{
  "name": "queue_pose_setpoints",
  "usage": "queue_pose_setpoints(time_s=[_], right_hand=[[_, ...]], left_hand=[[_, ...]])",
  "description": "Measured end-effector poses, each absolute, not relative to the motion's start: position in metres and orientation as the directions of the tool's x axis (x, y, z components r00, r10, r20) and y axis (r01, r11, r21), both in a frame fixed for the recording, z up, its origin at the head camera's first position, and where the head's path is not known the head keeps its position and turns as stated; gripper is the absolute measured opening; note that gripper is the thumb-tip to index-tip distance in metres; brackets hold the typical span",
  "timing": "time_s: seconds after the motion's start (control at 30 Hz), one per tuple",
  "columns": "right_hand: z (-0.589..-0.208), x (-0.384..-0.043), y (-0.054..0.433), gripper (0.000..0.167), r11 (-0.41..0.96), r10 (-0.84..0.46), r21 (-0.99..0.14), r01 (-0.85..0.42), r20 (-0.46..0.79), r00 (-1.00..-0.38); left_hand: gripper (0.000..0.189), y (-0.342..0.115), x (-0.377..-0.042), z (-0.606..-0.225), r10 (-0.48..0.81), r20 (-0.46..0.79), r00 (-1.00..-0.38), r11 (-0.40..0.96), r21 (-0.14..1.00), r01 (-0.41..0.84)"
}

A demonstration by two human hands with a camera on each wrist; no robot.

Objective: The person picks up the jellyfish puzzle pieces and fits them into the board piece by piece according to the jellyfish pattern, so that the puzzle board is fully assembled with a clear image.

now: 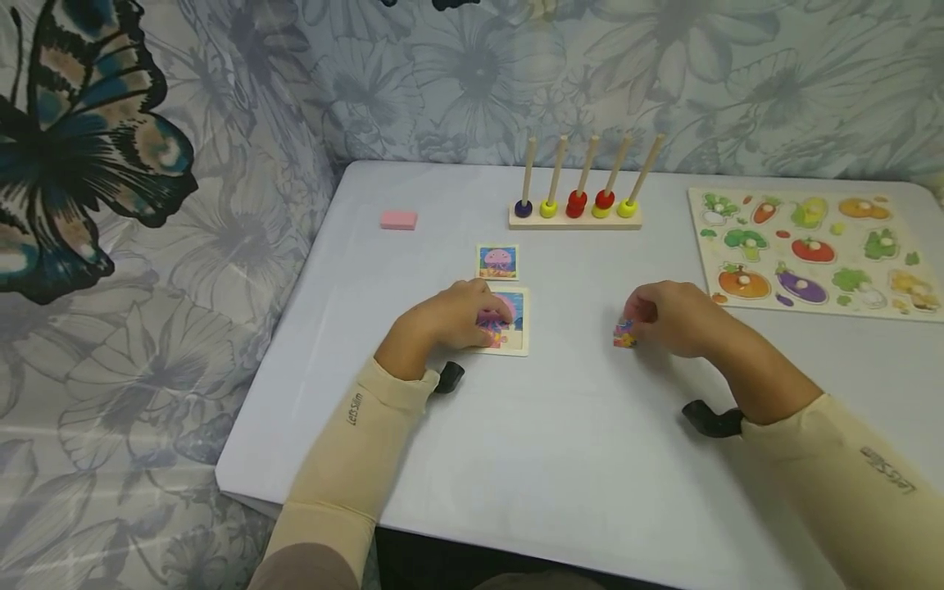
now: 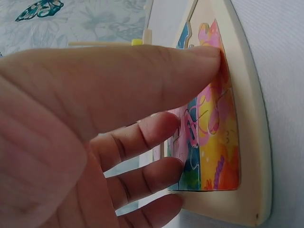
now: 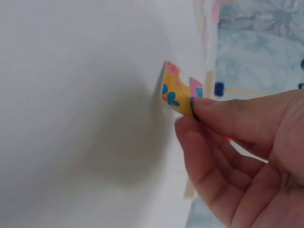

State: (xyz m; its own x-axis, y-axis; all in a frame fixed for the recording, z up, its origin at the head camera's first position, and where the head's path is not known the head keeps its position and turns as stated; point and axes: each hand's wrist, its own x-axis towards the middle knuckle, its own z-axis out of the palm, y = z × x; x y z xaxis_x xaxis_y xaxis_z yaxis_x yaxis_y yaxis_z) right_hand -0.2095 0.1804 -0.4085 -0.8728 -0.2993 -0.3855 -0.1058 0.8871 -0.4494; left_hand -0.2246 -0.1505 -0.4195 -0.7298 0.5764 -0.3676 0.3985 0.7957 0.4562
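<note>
A small wooden jigsaw puzzle (image 1: 523,338) with a pink jellyfish picture lies on the table, partly covered by my left hand (image 1: 456,315). In the left wrist view, the thumb (image 2: 190,66) touches the puzzle's orange and pink pieces near its frame (image 2: 256,142), and the other fingers extend over the picture. A stretch of bare wood shows at one corner of the tray. My right hand (image 1: 674,318), to the right of the puzzle, pinches a puzzle piece (image 3: 176,95) between thumb and fingers; it is yellow with a blue flower and pink parts. Just behind the puzzle lies a matching jellyfish picture (image 1: 498,262).
At the back stands a wooden peg rack (image 1: 575,223) with coloured beads on upright rods. A vegetable puzzle board (image 1: 785,270) lies at the right. A pink block (image 1: 399,220) sits at the back left of the white table (image 1: 472,467).
</note>
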Motion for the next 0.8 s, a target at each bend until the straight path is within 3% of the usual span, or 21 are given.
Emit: queue_pose_setpoints(time_s=[0.4,0.8], right_hand=[[-0.412,-0.215,0.090,0.014,0.757,-0.401,-0.648,-0.085,-0.358,-0.843],[-0.426,-0.215,0.051,0.007,0.733,-0.466,-0.656,-0.180,-0.291,-0.836]], left_hand=[[0.037,-0.150,-0.223,-0.421,0.577,-0.344,-0.741,0.793,0.452,0.408],[0.040,-0.141,-0.219,-0.423,0.526,-0.335,-0.782,0.837,0.364,0.407]])
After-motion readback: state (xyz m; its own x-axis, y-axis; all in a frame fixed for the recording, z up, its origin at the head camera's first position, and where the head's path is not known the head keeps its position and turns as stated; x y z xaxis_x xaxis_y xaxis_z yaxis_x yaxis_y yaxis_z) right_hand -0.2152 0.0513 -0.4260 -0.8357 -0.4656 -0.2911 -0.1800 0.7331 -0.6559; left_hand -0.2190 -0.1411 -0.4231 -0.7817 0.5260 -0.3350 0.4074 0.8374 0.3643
